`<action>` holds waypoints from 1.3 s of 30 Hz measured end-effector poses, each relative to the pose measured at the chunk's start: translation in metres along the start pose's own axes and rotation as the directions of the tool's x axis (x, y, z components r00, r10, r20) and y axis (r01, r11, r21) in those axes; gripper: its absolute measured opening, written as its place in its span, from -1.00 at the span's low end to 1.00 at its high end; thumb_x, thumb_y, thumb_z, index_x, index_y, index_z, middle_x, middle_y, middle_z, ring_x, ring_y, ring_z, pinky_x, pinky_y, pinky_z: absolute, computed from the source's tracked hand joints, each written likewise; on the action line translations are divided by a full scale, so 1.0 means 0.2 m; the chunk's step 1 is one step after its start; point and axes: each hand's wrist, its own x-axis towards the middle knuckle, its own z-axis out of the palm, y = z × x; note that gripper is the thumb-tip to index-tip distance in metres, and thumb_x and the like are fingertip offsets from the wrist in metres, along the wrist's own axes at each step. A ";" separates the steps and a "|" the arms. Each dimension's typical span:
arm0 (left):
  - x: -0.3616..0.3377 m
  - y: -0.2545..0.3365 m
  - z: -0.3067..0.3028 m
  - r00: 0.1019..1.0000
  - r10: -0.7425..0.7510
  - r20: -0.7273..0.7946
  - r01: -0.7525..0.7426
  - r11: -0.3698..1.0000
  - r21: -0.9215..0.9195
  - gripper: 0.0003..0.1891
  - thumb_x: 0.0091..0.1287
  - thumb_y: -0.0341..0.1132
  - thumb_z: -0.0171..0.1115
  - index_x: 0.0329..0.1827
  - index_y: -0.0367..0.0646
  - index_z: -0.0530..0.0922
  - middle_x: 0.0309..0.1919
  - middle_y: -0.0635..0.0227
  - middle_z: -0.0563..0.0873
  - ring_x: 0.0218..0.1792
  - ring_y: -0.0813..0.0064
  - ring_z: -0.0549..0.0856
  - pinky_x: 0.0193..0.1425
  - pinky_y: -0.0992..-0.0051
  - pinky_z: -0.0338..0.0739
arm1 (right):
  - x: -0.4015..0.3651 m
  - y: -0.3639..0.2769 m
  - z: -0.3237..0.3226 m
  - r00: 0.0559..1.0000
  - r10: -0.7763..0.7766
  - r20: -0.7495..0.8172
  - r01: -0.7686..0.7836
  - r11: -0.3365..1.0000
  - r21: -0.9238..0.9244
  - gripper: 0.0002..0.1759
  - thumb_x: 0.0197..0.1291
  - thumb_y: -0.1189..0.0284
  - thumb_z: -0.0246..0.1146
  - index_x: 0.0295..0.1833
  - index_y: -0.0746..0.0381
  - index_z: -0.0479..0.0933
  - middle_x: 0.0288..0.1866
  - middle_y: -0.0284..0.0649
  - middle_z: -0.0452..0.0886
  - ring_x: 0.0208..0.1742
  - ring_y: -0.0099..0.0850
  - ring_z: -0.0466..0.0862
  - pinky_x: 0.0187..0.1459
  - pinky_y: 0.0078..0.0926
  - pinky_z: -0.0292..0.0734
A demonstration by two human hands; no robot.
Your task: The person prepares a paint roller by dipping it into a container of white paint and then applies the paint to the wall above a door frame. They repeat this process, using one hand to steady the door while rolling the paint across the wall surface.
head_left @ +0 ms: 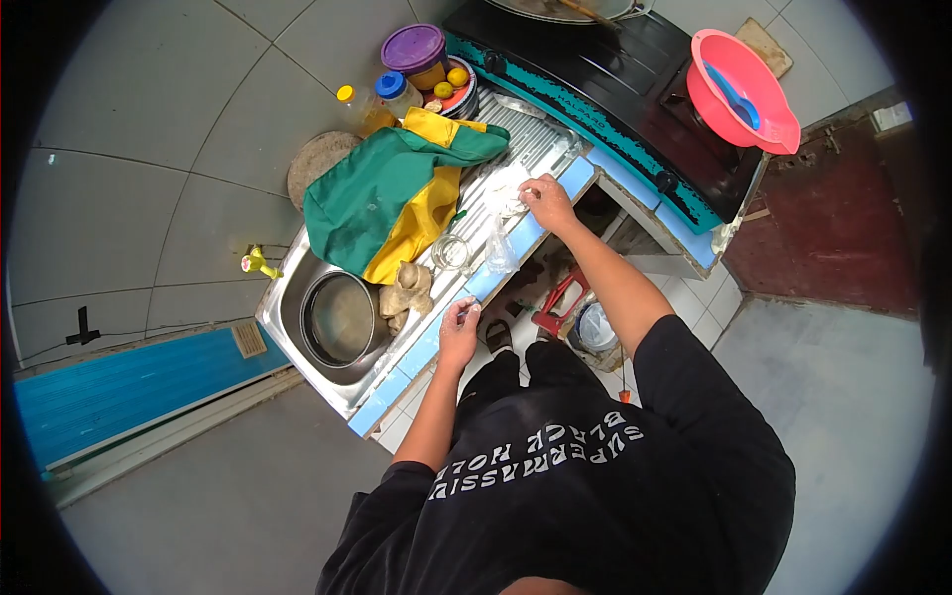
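My right hand [547,203] is at the front of the ribbed steel drainboard. Its fingers are closed on the edge of a crumpled white plastic bag [507,190]. Just below that lies a clear plastic bag [500,252], hanging near the blue tiled edge. My left hand [459,334] is by the counter edge near the sink, fingers curled together. What they hold, if anything, is too small to make out. A clear glass [451,252] stands between the hands, and a crumpled beige cloth [405,295] lies beside the sink.
A green and yellow cloth [382,188] covers much of the drainboard. The sink [288,288] holds a round dark-rimmed pan [342,319]. Behind are a purple-lidded tub [415,50] and jars. The gas stove [595,109] carries a pink basin [729,84] with a blue scoop.
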 end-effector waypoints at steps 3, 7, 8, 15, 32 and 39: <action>0.01 0.01 -0.01 1.000 0.010 0.017 -0.010 1.000 0.023 -0.69 0.40 -0.22 0.26 0.10 -0.19 0.61 -0.09 0.33 0.69 -0.13 0.53 0.60 0.07 0.48 0.51 | -0.03 -0.02 -0.03 0.999 0.043 0.001 -0.043 0.997 0.062 -0.81 0.15 0.31 0.34 -0.16 0.14 0.71 -0.27 -0.17 0.51 -0.16 -0.22 0.59 -0.03 -0.28 0.51; 0.02 0.00 -0.01 0.998 0.053 0.030 -0.054 0.998 0.038 -0.69 0.40 -0.23 0.26 0.11 -0.19 0.61 -0.09 0.30 0.69 -0.13 0.51 0.62 0.06 0.46 0.52 | -0.07 -0.05 -0.05 0.998 0.025 -0.058 -0.015 0.985 0.171 -0.79 0.17 0.30 0.35 -0.16 0.18 0.69 -0.27 -0.19 0.50 -0.18 -0.29 0.58 -0.04 -0.32 0.49; 0.02 -0.01 -0.02 0.998 0.057 0.032 -0.058 0.998 0.036 -0.69 0.40 -0.23 0.26 0.11 -0.19 0.61 -0.09 0.30 0.69 -0.13 0.51 0.62 0.06 0.46 0.52 | -0.08 -0.06 -0.06 0.998 0.008 -0.066 0.006 0.978 0.209 -0.78 0.17 0.30 0.35 -0.16 0.21 0.68 -0.24 -0.19 0.52 -0.15 -0.30 0.58 -0.02 -0.34 0.49; 0.00 0.03 -0.05 0.995 0.081 0.052 -0.081 0.997 0.000 -0.68 0.39 -0.23 0.26 0.11 -0.21 0.61 -0.07 0.29 0.68 -0.13 0.49 0.62 0.06 0.45 0.53 | -0.13 -0.19 -0.16 0.993 0.110 -0.054 -0.084 0.933 0.351 -0.71 0.22 0.30 0.34 -0.08 0.29 0.65 -0.11 -0.19 0.68 -0.01 -0.38 0.64 0.09 -0.42 0.47; -0.03 0.26 -0.07 0.878 0.450 0.165 -0.455 0.890 -0.005 -0.66 0.35 -0.22 0.30 0.10 -0.20 0.59 -0.07 0.14 0.63 -0.11 0.32 0.65 -0.02 0.34 0.56 | -0.52 -1.01 -0.69 0.970 0.037 -0.241 0.127 0.770 0.626 -0.86 0.34 0.46 0.26 -0.08 0.29 0.62 -0.28 -0.40 0.64 -0.24 -0.63 0.59 -0.15 -0.57 0.56; -0.07 0.73 -0.02 0.583 0.800 0.140 -0.812 0.570 0.126 -0.37 0.14 -0.18 0.47 0.27 -0.18 0.48 0.18 0.05 0.53 0.23 0.10 0.50 0.32 0.15 0.36 | -0.81 -1.15 -0.77 0.952 0.041 -0.303 0.176 0.738 0.651 -0.87 0.35 0.47 0.26 -0.06 0.27 0.61 -0.22 -0.37 0.65 -0.18 -0.61 0.62 -0.15 -0.55 0.63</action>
